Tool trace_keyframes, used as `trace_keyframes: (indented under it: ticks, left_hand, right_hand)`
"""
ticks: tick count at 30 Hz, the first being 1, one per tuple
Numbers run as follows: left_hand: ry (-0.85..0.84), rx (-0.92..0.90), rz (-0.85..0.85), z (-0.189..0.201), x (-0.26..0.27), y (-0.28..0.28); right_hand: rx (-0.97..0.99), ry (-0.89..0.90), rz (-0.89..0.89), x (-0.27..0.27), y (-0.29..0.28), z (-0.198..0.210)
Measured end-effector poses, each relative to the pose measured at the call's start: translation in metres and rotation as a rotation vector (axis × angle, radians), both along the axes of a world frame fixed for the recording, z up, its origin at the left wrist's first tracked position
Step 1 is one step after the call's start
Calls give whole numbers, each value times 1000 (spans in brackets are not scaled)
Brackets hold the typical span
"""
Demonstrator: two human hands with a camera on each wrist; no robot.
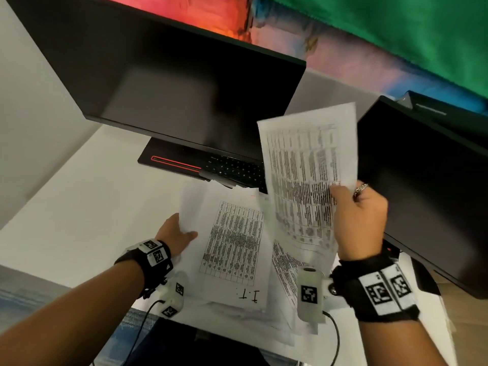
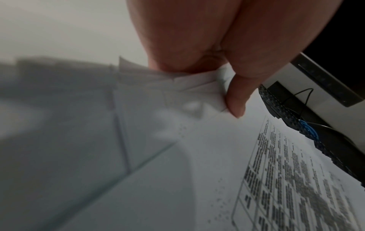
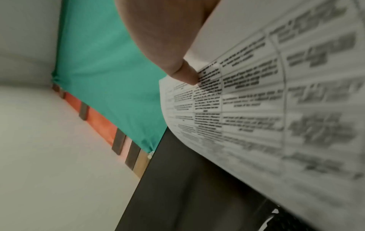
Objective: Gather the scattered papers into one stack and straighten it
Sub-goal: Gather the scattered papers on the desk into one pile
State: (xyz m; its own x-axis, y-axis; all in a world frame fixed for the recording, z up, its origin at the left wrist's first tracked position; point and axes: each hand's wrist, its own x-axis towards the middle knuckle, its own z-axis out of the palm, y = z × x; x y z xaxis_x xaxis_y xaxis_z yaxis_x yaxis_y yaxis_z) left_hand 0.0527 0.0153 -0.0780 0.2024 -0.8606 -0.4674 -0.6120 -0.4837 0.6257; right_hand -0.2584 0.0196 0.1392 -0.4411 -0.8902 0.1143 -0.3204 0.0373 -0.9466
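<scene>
Head view: I see the right hand [image 1: 360,220] holding a white printed table sheet [image 1: 309,165] raised above the loose white paper pile [image 1: 235,247] on the white desk [image 1: 79,207].
Left wrist view: left hand [image 2: 207,46] pinches the pile's edge.
Right wrist view: thumb clamps the sheet.
Advice: I would lower it squarely onto the pile.

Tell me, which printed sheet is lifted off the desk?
The sheet pinched in the right hand; the other papers lie on the desk.

Even indoor light, with dim wrist views. Motion blur smears the raised sheet [image 1: 309,178]. The monitor [image 1: 169,75] beside it bows from wide-angle distortion.
</scene>
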Motion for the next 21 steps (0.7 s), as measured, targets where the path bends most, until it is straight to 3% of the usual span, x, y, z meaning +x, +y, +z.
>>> trace_keyframes:
  ticks: [3,9,13,15,17,18,21]
  left_hand:
    - [-6,-5,-17,2,-2,0]
    - [79,8,-11,9,-5,-1]
    - [271,95,203,11,-13,-3]
    - [357,121,261,7,-16,-4]
    - [256,119,160,3,-15,-4]
    - [155,106,84,1,-15,-3]
    - [-6,50,8,-2,-14,-4]
  right_hand:
    - [129,-94,-50,-13,-5,-16]
    - [652,155,7,0,-5,-114]
    - [844,252,-38,23,4,-142]
    - [815,310,124,36,8,-160]
    - [741,402,299,41,13,-176]
    - [709,455,298,32,15,-180]
    - [807,683,52,-26,15,-176]
